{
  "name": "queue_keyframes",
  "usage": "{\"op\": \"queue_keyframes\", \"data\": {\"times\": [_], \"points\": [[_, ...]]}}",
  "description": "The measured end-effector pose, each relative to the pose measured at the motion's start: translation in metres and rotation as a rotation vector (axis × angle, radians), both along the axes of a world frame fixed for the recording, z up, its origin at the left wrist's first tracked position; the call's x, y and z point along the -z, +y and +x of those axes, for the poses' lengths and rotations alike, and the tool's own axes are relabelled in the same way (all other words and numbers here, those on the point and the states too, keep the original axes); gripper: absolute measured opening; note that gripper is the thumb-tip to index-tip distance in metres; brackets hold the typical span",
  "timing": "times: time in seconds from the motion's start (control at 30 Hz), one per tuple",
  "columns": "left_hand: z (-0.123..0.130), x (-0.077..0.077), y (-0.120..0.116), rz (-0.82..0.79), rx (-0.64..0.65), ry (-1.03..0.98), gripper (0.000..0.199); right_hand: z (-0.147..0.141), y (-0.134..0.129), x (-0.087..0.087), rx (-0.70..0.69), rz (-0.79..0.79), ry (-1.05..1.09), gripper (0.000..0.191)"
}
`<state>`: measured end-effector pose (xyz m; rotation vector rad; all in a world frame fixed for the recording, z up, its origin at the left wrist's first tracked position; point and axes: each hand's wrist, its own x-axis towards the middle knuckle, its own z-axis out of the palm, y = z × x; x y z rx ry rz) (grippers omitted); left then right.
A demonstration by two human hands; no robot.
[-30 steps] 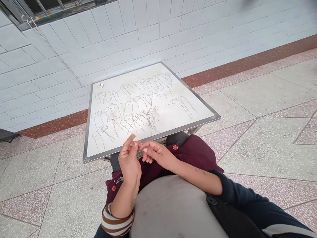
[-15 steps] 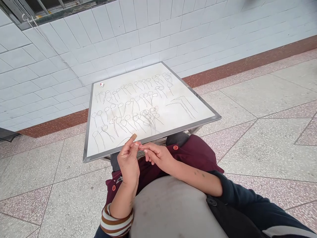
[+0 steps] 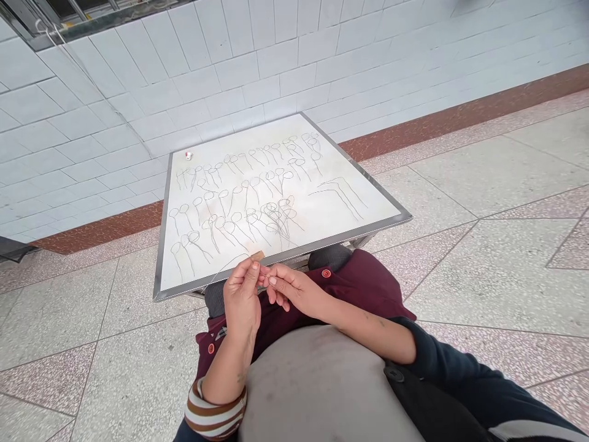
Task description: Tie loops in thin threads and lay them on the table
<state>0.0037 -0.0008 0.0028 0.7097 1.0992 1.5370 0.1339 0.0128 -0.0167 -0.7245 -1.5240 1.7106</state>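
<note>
Just over the table's near edge, my two hands meet, fingertips together. My left hand [image 3: 242,301] is closed in a pinch on a thin dark wire [image 3: 230,263], whose end curves out to the left over the tabletop. A tan wrap [image 3: 257,255] shows at the tip of its index finger. My right hand [image 3: 297,291] pinches at the same spot, its thumb against the index finger; the bit of wire between the fingertips is too fine to see clearly. On the white table [image 3: 322,227] lie rows of thin wires twisted into loops with two long tails [image 3: 237,218].
Several straight bent wires [image 3: 343,193] lie at the table's right. A small white and red object [image 3: 189,156] sits at its far left corner. Behind stands a white tiled wall [image 3: 276,80]; speckled floor tiles [image 3: 460,264] surround the table. My knees [image 3: 329,258] are under its near edge.
My left hand has turned slightly, and its wrapped index fingertip has swung right and down toward my right hand. My right hand stays in nearly the same place, still pinching.
</note>
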Motion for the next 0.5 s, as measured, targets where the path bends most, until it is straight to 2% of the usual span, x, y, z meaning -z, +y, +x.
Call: {"op": "queue_keyframes", "data": {"times": [0.17, 0.33, 0.5], "points": [[0.0033, 0.0032, 0.0013, -0.003, -0.063, 0.017, 0.022, -0.0003, -0.003, 0.0012, 0.199, 0.326, -0.266, 0.023], [0.0028, 0.0017, 0.0011, -0.048, -0.09, -0.014, 0.021, 0.0014, -0.0033, 0.0063, 0.166, 0.397, -0.371, 0.025], [0.0032, 0.0015, -0.0003, -0.041, -0.11, -0.021, 0.023, 0.0028, -0.0027, 0.0061, 0.133, 0.413, -0.375, 0.026]]}}
